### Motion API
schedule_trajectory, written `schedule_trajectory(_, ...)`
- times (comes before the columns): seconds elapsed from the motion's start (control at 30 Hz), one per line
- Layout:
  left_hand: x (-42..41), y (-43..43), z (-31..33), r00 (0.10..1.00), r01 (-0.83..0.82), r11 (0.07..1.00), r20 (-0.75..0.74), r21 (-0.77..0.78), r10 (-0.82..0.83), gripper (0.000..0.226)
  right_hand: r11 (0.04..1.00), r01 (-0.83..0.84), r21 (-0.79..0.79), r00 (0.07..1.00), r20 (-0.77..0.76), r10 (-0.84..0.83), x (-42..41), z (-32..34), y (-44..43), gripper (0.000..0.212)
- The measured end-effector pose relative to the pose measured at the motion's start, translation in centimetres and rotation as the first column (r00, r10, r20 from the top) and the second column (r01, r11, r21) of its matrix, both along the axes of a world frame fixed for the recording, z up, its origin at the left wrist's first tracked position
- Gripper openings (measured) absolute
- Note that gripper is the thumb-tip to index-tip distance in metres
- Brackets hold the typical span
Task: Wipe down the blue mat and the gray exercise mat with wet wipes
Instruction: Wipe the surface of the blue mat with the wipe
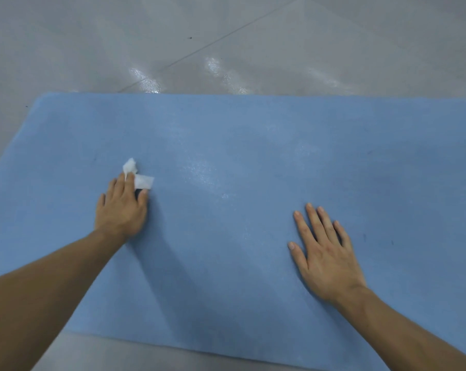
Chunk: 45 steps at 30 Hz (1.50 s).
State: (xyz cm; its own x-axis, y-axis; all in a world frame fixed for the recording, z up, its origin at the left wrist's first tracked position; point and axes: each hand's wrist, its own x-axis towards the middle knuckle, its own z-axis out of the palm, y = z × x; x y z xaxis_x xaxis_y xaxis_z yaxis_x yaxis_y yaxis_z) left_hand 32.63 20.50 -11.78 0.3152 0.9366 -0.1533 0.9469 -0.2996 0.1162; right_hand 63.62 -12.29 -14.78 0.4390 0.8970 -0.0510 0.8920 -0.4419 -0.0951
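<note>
Head view: the blue mat [226,277] lies flat on the floor [226,44] and fills most of the frame; the gray exercise mat is out of sight. On the mat's left part the left hand [122,210] presses a crumpled white wet wipe [143,181] down with nearly straight fingers, scraps of it poking past the fingertips; it looks pinned, not gripped. On the mat's right part the right hand [327,255] rests flat, fingers spread, holding nothing, likely bracing the mat.

Wiping the blue mat seems the step in hand. Done well, the wipe would be flattened so more of it meets the mat, pressed evenly, and drawn in overlapping strokes, with the flat hand stopping the mat from sliding or rucking. A faint sheen near the mat's middle may be damp; the left end looks duller.

The mat's far, left and near edges show, with bare floor beyond each; its right end runs out of frame. Only hands and wipe lie on it, so strokes can run to every visible edge
</note>
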Motion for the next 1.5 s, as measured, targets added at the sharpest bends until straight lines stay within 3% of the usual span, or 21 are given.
schedule_trajectory(0.03,-0.7,0.0,-0.1,1.0,0.014,1.0,0.008,0.003,-0.014,0.068,1.0,0.003,0.006,1.0,0.002,-0.003,0.0,0.0,0.0,0.068)
schedule_trajectory(0.1,-0.7,-0.8,-0.3,0.976,0.209,0.978,0.049,0.019,-0.21,0.078,1.0,0.005,0.017,1.0,0.005,-0.005,0.0,0.0,0.0,0.068)
schedule_trajectory(0.23,4.6,-6.2,-0.3,0.801,0.588,0.808,0.109,0.043,-0.588,0.068,1.0,0.002,0.026,1.0,0.01,-0.003,-0.1,0.0,0.0,0.068)
schedule_trajectory(0.5,10.7,-15.3,-0.9,0.541,0.838,0.546,0.133,0.0,-0.831,0.064,0.998,0.006,0.059,1.0,0.017,-0.007,-0.2,0.0,0.1,0.068)
schedule_trajectory(0.6,9.7,-13.3,-1.1,0.568,0.818,0.576,0.164,0.001,-0.807,0.064,0.998,0.007,0.057,1.0,0.015,-0.007,-0.1,0.0,0.0,0.068)
schedule_trajectory(0.7,7.5,-9.1,-1.2,0.698,0.702,0.712,0.176,0.03,-0.695,0.064,0.999,0.004,0.047,1.0,0.015,-0.005,-0.1,-0.1,0.0,0.068)
schedule_trajectory(0.87,2.0,-2.1,-0.6,0.932,0.315,0.947,0.17,0.062,-0.321,0.069,0.999,0.002,0.032,1.0,0.013,-0.003,-0.1,-0.1,0.1,0.068)
schedule_trajectory(0.97,-1.0,-1.1,-0.9,0.986,0.104,0.994,0.134,-0.011,-0.102,0.083,1.0,0.005,0.031,1.0,0.008,-0.006,-0.1,-0.1,0.1,0.068)
schedule_trajectory(1.1,0.5,-5.3,-1.0,0.92,0.375,0.926,0.101,0.054,-0.378,0.073,1.0,0.006,0.021,1.0,0.008,-0.006,-0.1,-0.1,0.0,0.068)
schedule_trajectory(1.23,5.7,-12.4,-0.4,0.74,0.645,0.758,0.164,0.1,-0.652,0.066,1.0,0.007,0.022,1.0,0.009,-0.008,-0.1,-0.2,0.1,0.068)
schedule_trajectory(1.3,7.8,-15.6,-0.9,0.687,0.703,0.704,0.158,0.101,-0.709,0.063,1.0,0.009,0.029,1.0,0.007,-0.009,-0.2,-0.2,0.1,0.068)
schedule_trajectory(1.37,8.9,-17.2,-1.5,0.7,0.7,0.712,0.149,0.053,-0.699,0.063,0.999,0.01,0.039,1.0,0.003,-0.01,-0.2,-0.1,0.1,0.068)
schedule_trajectory(1.5,8.5,-14.3,-1.3,0.674,0.727,0.685,0.142,0.048,-0.725,0.064,1.0,0.009,0.03,1.0,-0.003,-0.009,-0.1,0.0,0.0,0.068)
